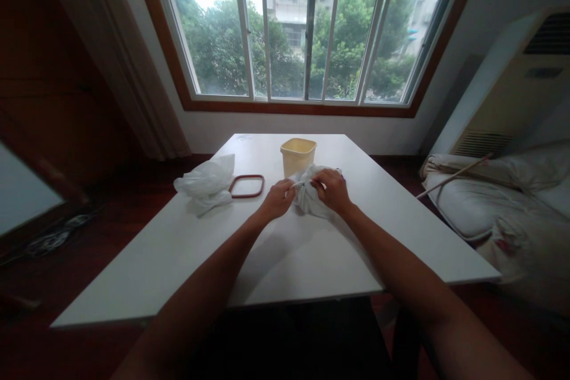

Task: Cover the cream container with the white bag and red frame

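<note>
Yellow bin (296, 160) partly hidden behind held white bag (308, 205), window (310, 41) cut off at top, floor cables (53, 241) blurred

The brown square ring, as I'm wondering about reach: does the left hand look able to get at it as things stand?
Probably yes: the brown square ring lies just left of the left hand, with nothing visible between them. The hand would likely need to release the white bag it holds.

Single head-worn view: above near edge of white table (146, 264), facing forward and down, past hands (333, 191) toward window (310, 24).
</note>
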`<state>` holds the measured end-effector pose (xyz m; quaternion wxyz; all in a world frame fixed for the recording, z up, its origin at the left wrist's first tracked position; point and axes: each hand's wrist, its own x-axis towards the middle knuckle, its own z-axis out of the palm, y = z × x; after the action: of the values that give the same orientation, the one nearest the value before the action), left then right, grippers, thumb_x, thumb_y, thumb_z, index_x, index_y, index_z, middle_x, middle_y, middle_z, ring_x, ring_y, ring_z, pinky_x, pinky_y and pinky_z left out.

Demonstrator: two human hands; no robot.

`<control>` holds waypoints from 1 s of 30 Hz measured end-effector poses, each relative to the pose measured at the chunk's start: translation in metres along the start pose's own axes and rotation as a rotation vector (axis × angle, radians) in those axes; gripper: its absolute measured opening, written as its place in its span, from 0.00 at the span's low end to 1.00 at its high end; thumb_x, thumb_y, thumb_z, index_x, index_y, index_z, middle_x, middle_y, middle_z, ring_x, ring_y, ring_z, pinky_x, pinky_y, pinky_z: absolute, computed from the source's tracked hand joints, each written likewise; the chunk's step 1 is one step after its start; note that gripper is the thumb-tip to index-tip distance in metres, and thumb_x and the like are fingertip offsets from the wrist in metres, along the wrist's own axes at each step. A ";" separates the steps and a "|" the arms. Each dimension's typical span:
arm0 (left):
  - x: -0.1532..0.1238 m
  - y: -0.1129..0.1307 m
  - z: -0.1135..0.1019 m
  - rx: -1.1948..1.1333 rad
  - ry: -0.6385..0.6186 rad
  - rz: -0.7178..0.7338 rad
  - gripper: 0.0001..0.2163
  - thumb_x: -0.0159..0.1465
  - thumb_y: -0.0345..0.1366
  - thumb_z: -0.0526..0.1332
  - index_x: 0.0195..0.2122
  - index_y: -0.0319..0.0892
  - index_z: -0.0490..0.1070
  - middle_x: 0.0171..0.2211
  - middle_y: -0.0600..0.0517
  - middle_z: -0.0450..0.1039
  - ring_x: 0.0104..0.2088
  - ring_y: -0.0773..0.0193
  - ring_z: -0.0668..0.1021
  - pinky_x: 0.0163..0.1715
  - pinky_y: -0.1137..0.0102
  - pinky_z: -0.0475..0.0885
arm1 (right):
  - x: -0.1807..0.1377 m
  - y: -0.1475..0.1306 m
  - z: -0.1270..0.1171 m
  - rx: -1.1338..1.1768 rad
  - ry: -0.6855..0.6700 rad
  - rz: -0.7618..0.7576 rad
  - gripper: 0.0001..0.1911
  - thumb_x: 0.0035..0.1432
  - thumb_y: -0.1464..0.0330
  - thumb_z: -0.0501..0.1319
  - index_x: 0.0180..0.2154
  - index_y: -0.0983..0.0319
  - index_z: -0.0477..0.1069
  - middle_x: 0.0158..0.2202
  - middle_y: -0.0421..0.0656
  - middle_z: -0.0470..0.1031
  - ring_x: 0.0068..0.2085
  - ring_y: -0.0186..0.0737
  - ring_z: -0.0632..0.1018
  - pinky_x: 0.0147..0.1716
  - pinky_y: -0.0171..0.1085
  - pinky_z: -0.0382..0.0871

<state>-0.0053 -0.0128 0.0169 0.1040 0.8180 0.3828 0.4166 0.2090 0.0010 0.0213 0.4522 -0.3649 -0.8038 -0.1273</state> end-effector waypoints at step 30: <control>-0.001 0.022 -0.019 0.560 0.182 -0.101 0.04 0.62 0.35 0.58 0.30 0.44 0.69 0.32 0.50 0.76 0.39 0.56 0.75 0.41 0.62 0.63 | 0.005 0.001 -0.006 -0.070 0.093 -0.156 0.05 0.61 0.72 0.60 0.33 0.58 0.70 0.45 0.45 0.78 0.49 0.46 0.74 0.53 0.49 0.62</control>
<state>-0.0082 -0.0313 0.0393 -0.1399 0.7542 0.5307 0.3606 0.2118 0.0013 0.0286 0.4647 -0.3107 -0.8030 -0.2069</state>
